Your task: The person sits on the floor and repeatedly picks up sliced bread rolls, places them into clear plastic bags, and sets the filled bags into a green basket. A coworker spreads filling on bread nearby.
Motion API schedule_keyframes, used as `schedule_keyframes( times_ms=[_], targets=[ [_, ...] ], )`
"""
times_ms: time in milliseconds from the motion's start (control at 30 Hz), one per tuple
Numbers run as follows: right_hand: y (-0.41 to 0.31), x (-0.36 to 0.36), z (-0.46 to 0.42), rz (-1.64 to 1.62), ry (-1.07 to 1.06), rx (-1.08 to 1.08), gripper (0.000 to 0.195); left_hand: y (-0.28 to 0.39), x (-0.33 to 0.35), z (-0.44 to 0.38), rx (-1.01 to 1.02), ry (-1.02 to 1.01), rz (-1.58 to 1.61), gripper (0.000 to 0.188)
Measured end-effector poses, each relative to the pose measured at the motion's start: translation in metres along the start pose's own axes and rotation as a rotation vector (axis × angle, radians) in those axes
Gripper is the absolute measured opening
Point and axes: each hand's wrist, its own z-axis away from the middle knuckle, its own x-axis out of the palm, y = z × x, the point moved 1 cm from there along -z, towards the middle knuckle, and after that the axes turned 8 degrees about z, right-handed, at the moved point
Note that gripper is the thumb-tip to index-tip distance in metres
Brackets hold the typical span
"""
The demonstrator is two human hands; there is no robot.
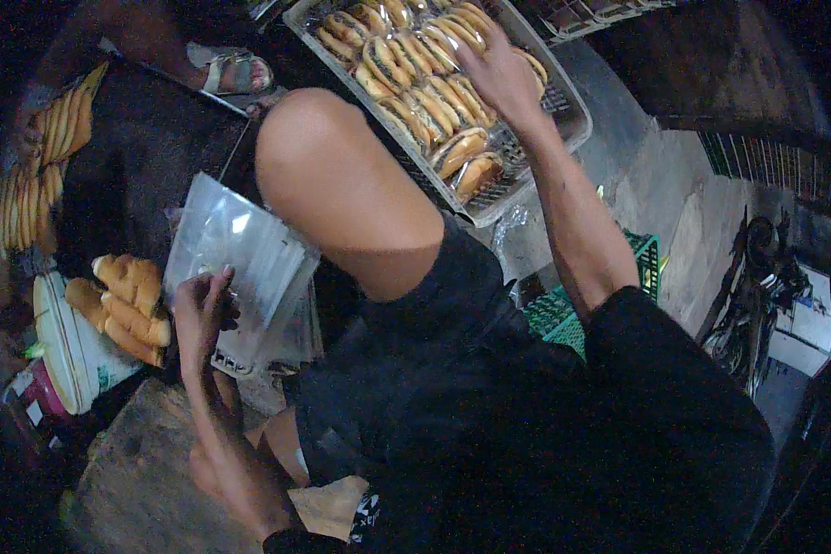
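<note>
My left hand (204,305) is over a stack of clear plastic bags (249,235), with thumb and fingers bent close together against the bags. Whether a bag is pinched between them is unclear. At the top of the view, my right hand (495,76) reaches into a pale plastic crate (582,114) and its fingers are around a wrapped filled bread roll (450,31), partly hidden by the hand. Rows of filled rolls in clear wrapping (405,62) stand on edge in the crate. Two more wrapped rolls (474,173) lie at its near end.
Unwrapped bread rolls (128,305) sit left of the bags, beside a white tub (62,339). More bread (31,201) lines the far left. My bare knee (311,131) stands between bags and crate. A green basket (557,315) is under my right arm. Another person's sandalled foot (239,75) shows above.
</note>
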Motion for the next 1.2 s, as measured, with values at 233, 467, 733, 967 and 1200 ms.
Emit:
schedule_keyframes(
  times_ms=[233,467,733,967,1200],
  targets=[
    [-0.313,0.01,0.044,-0.502,-0.4,-1.12,0.021,0.034,-0.031,0.065,0.565,0.475,-0.163,0.033],
    [-0.312,0.018,0.093,-1.259,-0.736,-0.252,0.025,0.005,-0.029,0.029,0.524,0.319,1.443,0.083],
    [-0.373,0.032,0.1,-1.087,-0.688,-0.372,0.039,0.0,-0.117,0.073,0.499,1.408,0.953,0.039],
    [-0.409,0.219,0.109,0.041,-0.021,-0.822,0.078,-0.125,-0.124,0.063,0.465,1.296,1.988,0.055],
    [-0.334,0.056,0.01,-0.683,-0.69,-0.504,0.05,-0.106,-0.138,0.043,0.409,1.464,1.279,0.056]
  ],
)
